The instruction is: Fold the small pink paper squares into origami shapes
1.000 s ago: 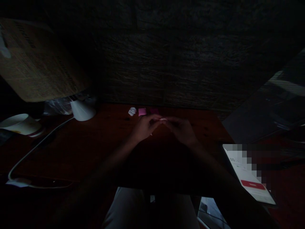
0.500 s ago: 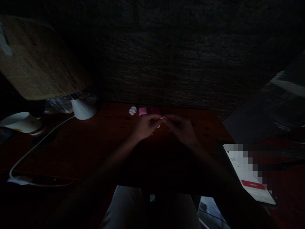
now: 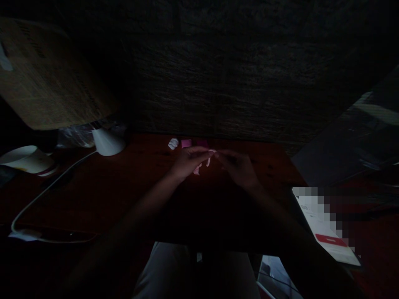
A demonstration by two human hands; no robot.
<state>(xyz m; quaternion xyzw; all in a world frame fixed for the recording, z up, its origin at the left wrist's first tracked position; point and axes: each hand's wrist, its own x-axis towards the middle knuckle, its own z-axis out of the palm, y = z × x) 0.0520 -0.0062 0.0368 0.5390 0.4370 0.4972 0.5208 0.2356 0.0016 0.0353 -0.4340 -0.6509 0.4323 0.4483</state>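
Over the dark wooden table, my left hand [image 3: 184, 161] and my right hand [image 3: 239, 166] meet fingertip to fingertip. Both pinch a thin pale pink strip [image 3: 208, 161], which arches between the fingertips and hangs down on the left hand's side; its material is too dim to tell. Below the left fingers lies a crumpled pink scrap [image 3: 197, 169]. Just beyond the left hand are a pink square [image 3: 186, 143] and a darker magenta square [image 3: 202, 143], partly covered by the fingers. A crumpled white piece [image 3: 173, 143] rests to their left.
A lamp with a printed brown shade [image 3: 56, 79] and white cone base [image 3: 108, 143] stands at left, its white cord [image 3: 52, 182] crossing the table [image 3: 124, 195]. Farther left is a white paper cup [image 3: 26, 160]. At right lies a lit phone [image 3: 327, 232]. A stone-like wall [image 3: 218, 83] rises behind.
The pink strip now shows more clearly, hanging between the fingertips. More of the crumpled pink scrap is visible below my left hand. Both hands have shifted only slightly.
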